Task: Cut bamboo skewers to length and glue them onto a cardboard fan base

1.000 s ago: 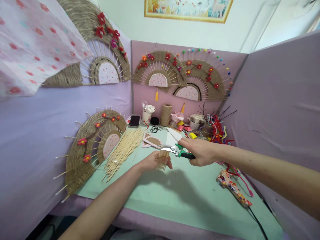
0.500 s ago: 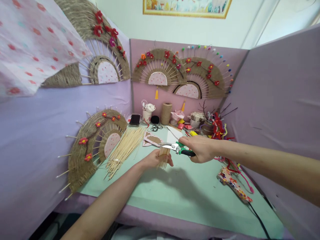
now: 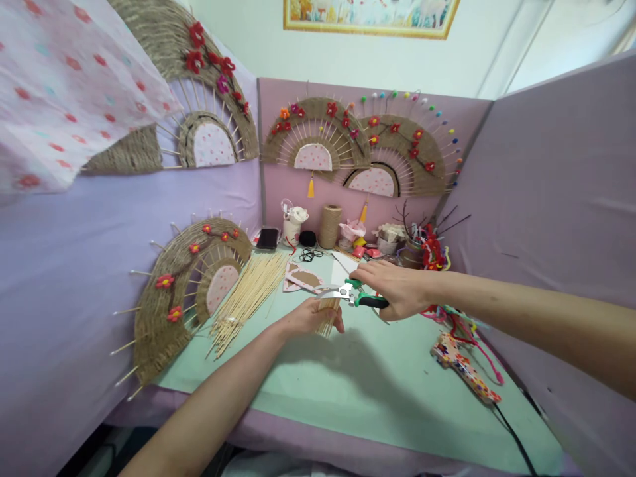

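My left hand [image 3: 308, 317] is closed round a bundle of short bamboo sticks [image 3: 326, 319], whose lower ends poke out below the fingers. In my right hand [image 3: 392, 288] is a pair of pruning shears [image 3: 344, 291] with green and black handles. The steel blades point left and lie across the top of the bundle, slightly parted. Whether they touch the sticks I cannot tell. Left of my hands, a spread of long bamboo sticks [image 3: 253, 288] lies on the table. Behind the blades are cardboard pieces edged with patterned cloth [image 3: 302, 277].
A flower-patterned glue gun [image 3: 464, 368] with a cord lies at the right. Along the back stand a twine spool [image 3: 330, 226], a white jug [image 3: 294, 228] and bundled pipe cleaners [image 3: 433, 248]. A decorated twine fan [image 3: 166, 311] leans at the left wall.
The fingers of my right hand have loosened and spread a little on the shears' handles, and the blades look slightly farther apart. My left hand has barely moved.
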### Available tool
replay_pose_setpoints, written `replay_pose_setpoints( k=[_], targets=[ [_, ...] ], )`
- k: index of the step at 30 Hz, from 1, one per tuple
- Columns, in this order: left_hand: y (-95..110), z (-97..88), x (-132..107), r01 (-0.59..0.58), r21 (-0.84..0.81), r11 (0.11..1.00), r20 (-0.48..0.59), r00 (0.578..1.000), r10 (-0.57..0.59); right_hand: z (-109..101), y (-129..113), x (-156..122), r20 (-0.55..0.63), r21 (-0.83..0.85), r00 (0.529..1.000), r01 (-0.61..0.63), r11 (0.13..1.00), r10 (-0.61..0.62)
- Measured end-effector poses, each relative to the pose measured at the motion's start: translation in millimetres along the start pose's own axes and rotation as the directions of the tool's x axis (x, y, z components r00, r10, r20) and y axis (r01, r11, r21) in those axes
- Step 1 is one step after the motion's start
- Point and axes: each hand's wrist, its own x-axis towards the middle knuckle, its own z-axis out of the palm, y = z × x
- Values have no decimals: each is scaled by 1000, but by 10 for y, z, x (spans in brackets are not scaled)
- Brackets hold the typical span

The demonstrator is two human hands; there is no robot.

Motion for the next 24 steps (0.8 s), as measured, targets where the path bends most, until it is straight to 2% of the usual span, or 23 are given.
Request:
replay_pose_setpoints(
  k=[3, 10, 19, 24],
  targets=[
    [12, 9, 6, 6, -10, 1000, -10, 1000, -6, 13, -21, 14, -3, -21, 1000, 10, 1000, -10],
    [-3, -17, 18, -61, 23, 998, 25, 998, 61, 52, -89, 56, 37, -49, 999, -33, 998, 35],
    [-20, 26, 44, 7, -25, 1000, 5, 1000, -7, -53, -90, -29, 43, -153, 997, -61, 986, 68],
    [-23, 22, 47, -2, -51, 999, 19, 1000, 3, -38, -115, -12, 39, -161, 997, -62, 985, 69]
  ],
)
